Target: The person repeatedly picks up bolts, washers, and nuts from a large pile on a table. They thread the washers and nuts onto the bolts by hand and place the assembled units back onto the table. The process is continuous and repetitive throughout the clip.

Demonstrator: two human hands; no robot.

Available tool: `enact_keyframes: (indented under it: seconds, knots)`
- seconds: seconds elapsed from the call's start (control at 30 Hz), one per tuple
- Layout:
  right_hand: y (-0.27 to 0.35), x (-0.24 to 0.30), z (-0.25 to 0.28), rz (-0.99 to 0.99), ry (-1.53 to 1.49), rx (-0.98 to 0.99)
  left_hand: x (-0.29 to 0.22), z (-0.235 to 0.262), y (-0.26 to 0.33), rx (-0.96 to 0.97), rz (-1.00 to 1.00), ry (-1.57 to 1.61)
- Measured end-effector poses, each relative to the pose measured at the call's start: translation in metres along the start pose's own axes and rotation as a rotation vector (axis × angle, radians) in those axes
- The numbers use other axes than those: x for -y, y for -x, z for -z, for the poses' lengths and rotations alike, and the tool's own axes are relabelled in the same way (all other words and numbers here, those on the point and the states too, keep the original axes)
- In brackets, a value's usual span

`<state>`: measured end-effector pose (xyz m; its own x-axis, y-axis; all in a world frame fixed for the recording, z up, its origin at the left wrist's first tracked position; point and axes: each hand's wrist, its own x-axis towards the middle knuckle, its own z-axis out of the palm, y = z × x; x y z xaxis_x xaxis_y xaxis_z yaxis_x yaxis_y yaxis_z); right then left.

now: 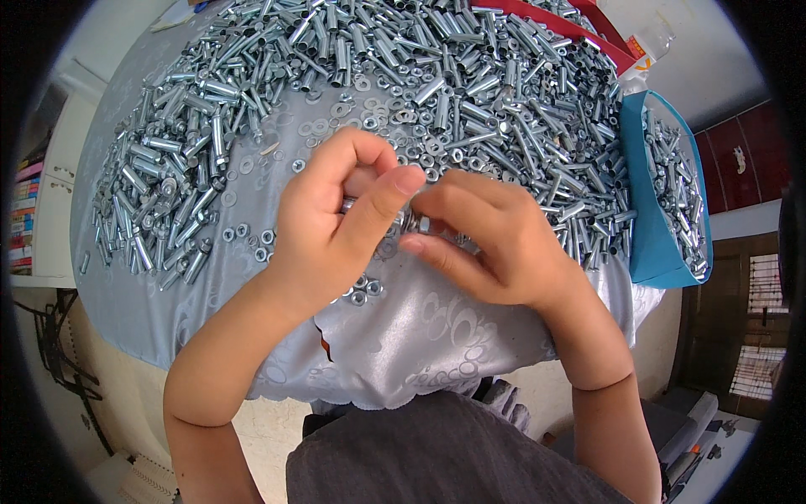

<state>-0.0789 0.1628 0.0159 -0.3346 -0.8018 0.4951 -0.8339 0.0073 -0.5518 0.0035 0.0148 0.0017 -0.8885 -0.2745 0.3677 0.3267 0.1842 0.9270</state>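
Left grip and right grip hold shiny metal hardware above satiny tablecloth.

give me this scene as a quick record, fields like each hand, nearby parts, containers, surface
left hand: curled around shiny metal hardware, mostly hidden
right hand: thumb and fingers at the hardware's right end
near hands: loose nuts, flat washers
surface: silvery patterned tablecloth
spread beyond: large heap of metal bolts and sleeves
containers: blue bin at right, red tray at far right, both holding metal parts
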Motion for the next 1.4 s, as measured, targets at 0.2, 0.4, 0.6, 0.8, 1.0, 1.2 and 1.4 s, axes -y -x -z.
enact_keyframes:
  seconds: [0.2,0.4,0.6,0.8,1.0,1.2,1.4]
  knots:
    - [0.005,0.000,0.008,-0.135,-0.104,0.225,-0.002,-0.001,0.002,0.008,-0.041,-0.017]
    - [0.000,0.007,0.012,-0.133,-0.060,0.097,0.001,0.001,0.000,-0.025,-0.032,0.008]
    - [-0.001,0.003,0.014,-0.084,-0.039,0.150,-0.003,0.003,-0.001,-0.006,0.029,-0.015]
    - [0.002,-0.003,0.015,0.023,0.029,0.222,-0.004,0.003,0.000,0.110,0.029,-0.077]
    - [0.002,0.005,0.010,-0.118,-0.078,0.053,-0.006,0.003,0.001,0.086,0.105,-0.008]
    - [0.001,0.006,0.011,-0.122,-0.078,0.067,-0.004,0.000,0.001,0.044,0.087,0.039]
    - [0.002,-0.001,0.015,-0.061,0.009,0.261,-0.005,0.001,0.000,0.065,0.094,0.011]
